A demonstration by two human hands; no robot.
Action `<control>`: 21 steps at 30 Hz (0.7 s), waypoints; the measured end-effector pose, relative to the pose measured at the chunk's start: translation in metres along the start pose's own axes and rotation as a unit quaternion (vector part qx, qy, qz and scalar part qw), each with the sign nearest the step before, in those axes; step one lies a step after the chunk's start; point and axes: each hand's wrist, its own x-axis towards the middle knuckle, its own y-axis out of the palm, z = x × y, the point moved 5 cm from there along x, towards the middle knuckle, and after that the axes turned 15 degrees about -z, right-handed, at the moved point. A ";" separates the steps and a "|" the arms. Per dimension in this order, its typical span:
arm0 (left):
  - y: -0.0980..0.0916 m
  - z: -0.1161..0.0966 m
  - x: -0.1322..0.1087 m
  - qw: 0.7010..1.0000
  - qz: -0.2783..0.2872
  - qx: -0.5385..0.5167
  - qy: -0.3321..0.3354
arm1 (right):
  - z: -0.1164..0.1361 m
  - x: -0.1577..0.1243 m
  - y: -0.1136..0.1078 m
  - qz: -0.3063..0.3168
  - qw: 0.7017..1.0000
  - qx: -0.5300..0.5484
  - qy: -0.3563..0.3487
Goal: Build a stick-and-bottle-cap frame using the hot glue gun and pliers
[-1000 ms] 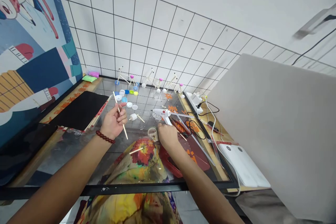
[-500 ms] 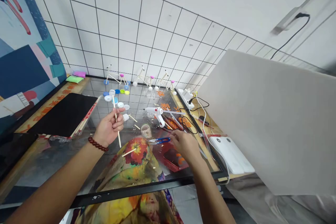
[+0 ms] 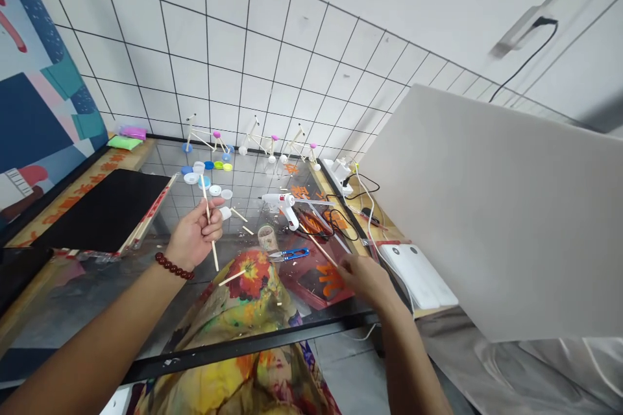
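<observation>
A thin pale wooden stick (image 3: 215, 255) stands nearly upright in my left hand (image 3: 192, 233), pinched between thumb and fingers; a beaded bracelet circles that wrist. My right hand (image 3: 363, 279) is closed on the near end of another wooden stick (image 3: 318, 248), which points away toward the glue gun (image 3: 287, 205). The glue gun lies on its side on the glass tabletop. Blue-handled thread snips (image 3: 294, 254) rest left of my right hand, apart from it, beside a small clear cup (image 3: 267, 238). A short stick (image 3: 232, 277) lies over the flower-patterned cloth, between my hands.
Several bottle caps (image 3: 203, 181) lie beyond my left hand. Small stick-built bicycle models (image 3: 253, 139) line the back edge by the wire grid. Black boards (image 3: 107, 207) lie left. A power strip (image 3: 338, 175), cables and a large white panel (image 3: 491, 207) stand right.
My right hand has moved from beside the snips to the right and nearer, and now grips a stick's end. My left hand still holds its stick. The view has shifted slightly.
</observation>
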 end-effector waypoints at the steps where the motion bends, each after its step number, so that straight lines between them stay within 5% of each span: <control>1: 0.001 0.000 -0.001 1.000 0.005 -0.001 -0.004 | -0.005 -0.008 -0.005 0.011 1.000 0.018 -0.003; 6: 0.007 -0.001 -0.010 0.998 -0.005 0.064 -0.021 | -0.008 -0.047 -0.026 0.066 0.963 0.262 0.008; 13: 0.003 -0.037 -0.013 0.946 -0.061 0.308 0.077 | 0.075 -0.034 -0.018 0.118 0.803 0.582 -0.043; 15: -0.009 -0.054 -0.006 0.887 -0.093 0.428 0.145 | 0.106 -0.021 -0.012 0.107 0.768 0.630 -0.042; 18: -0.027 -0.074 0.005 0.718 -0.151 0.639 0.232 | 0.151 -0.008 -0.001 0.111 0.716 0.689 -0.028; 19: -0.031 -0.077 0.009 0.664 -0.156 0.690 0.243 | 0.164 -0.006 0.005 0.120 0.709 0.695 -0.026; 21: -0.038 -0.076 0.016 0.601 -0.140 0.752 0.232 | 0.184 -0.008 0.015 0.129 0.710 0.692 -0.033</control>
